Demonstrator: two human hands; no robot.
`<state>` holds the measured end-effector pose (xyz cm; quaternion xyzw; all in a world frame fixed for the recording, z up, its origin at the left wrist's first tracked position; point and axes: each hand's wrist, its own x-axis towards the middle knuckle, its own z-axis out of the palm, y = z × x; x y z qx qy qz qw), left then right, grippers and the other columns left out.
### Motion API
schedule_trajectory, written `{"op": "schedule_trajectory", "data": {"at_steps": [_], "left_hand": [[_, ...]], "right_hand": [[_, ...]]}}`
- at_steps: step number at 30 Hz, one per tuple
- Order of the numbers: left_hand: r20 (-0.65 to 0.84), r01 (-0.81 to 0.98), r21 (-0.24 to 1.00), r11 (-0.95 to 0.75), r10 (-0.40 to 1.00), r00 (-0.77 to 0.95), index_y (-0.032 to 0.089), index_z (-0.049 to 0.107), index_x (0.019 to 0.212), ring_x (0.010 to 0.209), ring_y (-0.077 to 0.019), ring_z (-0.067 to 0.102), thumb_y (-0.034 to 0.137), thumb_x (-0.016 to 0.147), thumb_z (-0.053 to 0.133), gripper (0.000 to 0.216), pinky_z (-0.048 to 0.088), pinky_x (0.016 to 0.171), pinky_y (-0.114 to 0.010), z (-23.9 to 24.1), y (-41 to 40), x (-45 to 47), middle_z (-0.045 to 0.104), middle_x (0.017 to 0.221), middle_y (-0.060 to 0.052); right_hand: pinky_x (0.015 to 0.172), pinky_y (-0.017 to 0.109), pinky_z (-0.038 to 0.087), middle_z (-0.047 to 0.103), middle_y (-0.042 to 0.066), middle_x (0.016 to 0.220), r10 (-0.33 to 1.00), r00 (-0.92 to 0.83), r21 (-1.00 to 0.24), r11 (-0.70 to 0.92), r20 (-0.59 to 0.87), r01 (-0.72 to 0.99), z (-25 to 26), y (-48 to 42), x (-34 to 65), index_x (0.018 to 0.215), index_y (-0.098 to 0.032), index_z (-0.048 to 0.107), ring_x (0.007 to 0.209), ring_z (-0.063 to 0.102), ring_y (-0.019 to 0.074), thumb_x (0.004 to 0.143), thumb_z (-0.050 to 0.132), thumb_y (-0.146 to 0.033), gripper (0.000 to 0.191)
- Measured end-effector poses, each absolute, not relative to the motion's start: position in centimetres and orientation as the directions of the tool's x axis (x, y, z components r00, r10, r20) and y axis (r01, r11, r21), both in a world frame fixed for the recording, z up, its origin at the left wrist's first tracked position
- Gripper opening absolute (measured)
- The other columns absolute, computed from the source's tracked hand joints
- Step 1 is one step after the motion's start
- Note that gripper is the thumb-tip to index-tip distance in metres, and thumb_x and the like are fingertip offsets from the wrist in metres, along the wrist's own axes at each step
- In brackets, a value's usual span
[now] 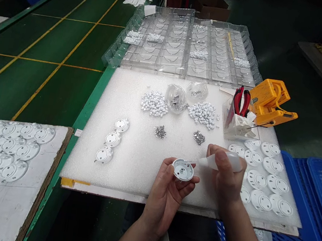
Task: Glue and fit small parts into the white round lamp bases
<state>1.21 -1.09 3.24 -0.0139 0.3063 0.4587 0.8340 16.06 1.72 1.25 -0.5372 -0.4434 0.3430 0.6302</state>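
My left hand (165,195) holds a round white plastic disc (182,170) by its edge, with the ribbed underside facing up. My right hand (226,175) grips a small translucent squeeze bottle (222,161), its thin tip at the disc's rim. Both hands hover above a white foam sheet (131,164). On that sheet lie three finished-looking white discs (113,139) in a row, two heaps of small silvery-white pieces (155,103), and two little piles of metal bits (160,131). Two clear plastic bags (176,98) sit near the heaps.
Clear vacuum-formed trays (186,46) stand beyond the foam. A clear box (238,121) holds red-handled pliers, beside a yellow tool (271,102). More white discs cover boards at right (263,178) and left (1,150). A blue crate (305,220) sits at lower right, above a green floor.
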Motion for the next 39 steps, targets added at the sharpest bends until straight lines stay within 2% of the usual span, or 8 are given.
{"op": "schedule_trajectory", "data": {"at_steps": [5,10,17,22,27,33,36,39], "left_hand": [[-0.515,-0.780,0.245,0.576,0.759,0.399,0.020,0.056,0.103,0.080,-0.0157,0.081,0.042,0.080,0.087,0.045,0.062,0.075,-0.022,3.1,-1.1,1.2,0.082,0.105,-0.008],[-0.515,-0.779,0.228,0.585,0.751,0.413,0.020,0.055,0.101,0.078,-0.0159,0.080,0.044,0.076,0.090,0.049,0.061,0.074,-0.022,3.2,-1.2,1.2,0.082,0.104,-0.008],[-0.495,-0.785,0.230,0.575,0.764,0.415,0.019,0.057,0.102,0.078,-0.0152,0.080,0.044,0.077,0.089,0.048,0.060,0.076,-0.022,3.0,-1.4,1.1,0.082,0.103,-0.008],[-0.477,-0.783,0.217,0.583,0.763,0.436,0.019,0.058,0.101,0.078,-0.0151,0.080,0.044,0.078,0.088,0.046,0.060,0.076,-0.022,2.8,-1.4,0.9,0.082,0.102,-0.007],[-0.468,-0.778,0.220,0.588,0.764,0.445,0.019,0.059,0.102,0.078,-0.0150,0.080,0.044,0.079,0.088,0.045,0.061,0.077,-0.023,2.7,-1.3,0.8,0.082,0.104,-0.007],[-0.479,-0.768,0.241,0.593,0.761,0.437,0.020,0.058,0.101,0.077,-0.0149,0.079,0.046,0.076,0.090,0.048,0.060,0.076,-0.023,2.7,-1.3,0.9,0.081,0.101,-0.005],[-0.476,-0.764,0.256,0.593,0.765,0.434,0.021,0.058,0.101,0.079,-0.0149,0.079,0.046,0.080,0.087,0.044,0.060,0.076,-0.023,2.7,-1.4,0.9,0.081,0.106,-0.006],[-0.476,-0.758,0.272,0.592,0.768,0.429,0.021,0.058,0.101,0.080,-0.0152,0.079,0.045,0.083,0.084,0.039,0.060,0.077,-0.024,2.6,-1.6,0.8,0.080,0.107,-0.006]], "right_hand": [[0.052,0.030,0.026,0.025,-0.005,0.055,0.901,0.405,-0.952,0.247,0.157,-0.182,2.3,2.5,15.9,0.054,-0.022,0.036,0.052,0.029,0.0114,0.090,0.065,-0.064,0.063],[0.050,0.028,0.031,0.037,-0.004,0.063,0.968,0.252,-0.965,0.068,0.003,-0.252,3.1,2.6,15.7,0.067,-0.022,0.050,0.053,0.036,0.0112,0.088,0.063,-0.069,0.054],[0.075,0.031,0.048,0.067,0.003,0.099,1.000,-0.023,-0.966,-0.008,-0.015,0.257,3.6,5.0,15.7,0.095,-0.023,0.072,0.087,0.061,0.0187,0.090,0.070,-0.046,0.023],[0.079,0.036,0.051,0.071,0.003,0.104,0.998,0.050,-0.838,0.001,0.033,0.546,3.1,5.4,15.2,0.103,-0.026,0.071,0.080,0.061,0.0190,0.088,0.067,-0.034,0.018],[0.092,0.041,0.054,0.064,0.008,0.111,0.990,0.087,-0.767,0.030,0.112,0.641,1.6,4.9,15.2,0.106,-0.025,0.071,0.103,0.067,0.0250,0.085,0.069,-0.027,0.022],[0.094,0.041,0.054,0.068,0.007,0.115,0.978,-0.001,-0.694,0.150,0.210,0.704,3.2,3.4,15.7,0.118,-0.026,0.069,0.113,0.063,0.0267,0.087,0.070,-0.023,0.032],[0.077,0.037,0.052,0.068,0.004,0.100,0.869,0.298,-0.750,0.118,0.396,0.651,4.8,2.4,18.0,0.115,-0.026,0.067,0.086,0.065,0.0215,0.088,0.075,-0.034,0.029],[0.067,0.034,0.045,0.061,0.001,0.085,0.538,0.670,-0.829,0.102,0.511,0.550,5.4,2.7,21.5,0.100,-0.026,0.066,0.067,0.057,0.0173,0.082,0.082,-0.041,0.028]]}}
